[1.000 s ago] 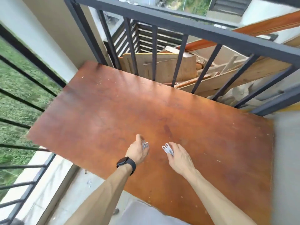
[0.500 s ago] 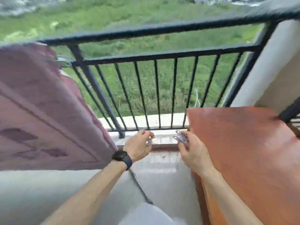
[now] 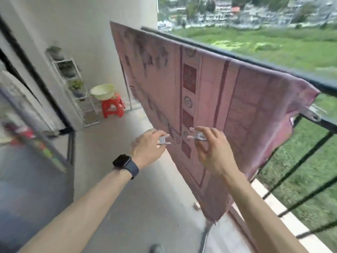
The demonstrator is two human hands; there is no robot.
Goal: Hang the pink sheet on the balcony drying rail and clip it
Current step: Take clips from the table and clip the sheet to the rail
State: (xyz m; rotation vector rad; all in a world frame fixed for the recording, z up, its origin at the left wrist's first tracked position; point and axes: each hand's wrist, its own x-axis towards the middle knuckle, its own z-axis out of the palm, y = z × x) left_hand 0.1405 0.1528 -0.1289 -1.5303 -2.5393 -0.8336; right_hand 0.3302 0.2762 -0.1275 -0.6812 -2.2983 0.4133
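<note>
So the pink sheet [image 3: 237,99] is already draped over the balcony's top rail [image 3: 326,82]. It hangs down the inside of the bars, with its lowest corner close to the floor. The hanging part looks done to me, and what's left is the clipping.

What's changed: a second ago the view was down on a brown board where both hands were picking up clips. Half a second ago it was sweeping past the bars, and now it's squarely on the sheet. Both hands have brought their clips along.

The left hand [image 3: 147,148] pinches the left-hand clip [image 3: 163,140] between thumb and fingers. The right hand [image 3: 213,156] pinches the right-hand clip [image 3: 197,136] the same way, with its other fingers loosely spread. Both sit in front of the sheet's lower middle, well below the rail, so I'd say they need to go up before anything gets pinned.

At the sheet's bunched right end there's a metal piece [image 3: 312,114] on a lower bar. It might be a clip already on, but it's too blurry to call.

Other stuff around:
- a smartwatch [image 3: 125,166] on the left wrist
- a red stool [image 3: 112,108] by the back wall with a pale basin [image 3: 103,91] on top
- a white plant rack [image 3: 73,79] beside the stool

Nothing sits between the hands and the rail. The only snag I can see is that with both hands holding clips, neither is free to steady the fabric.
</note>
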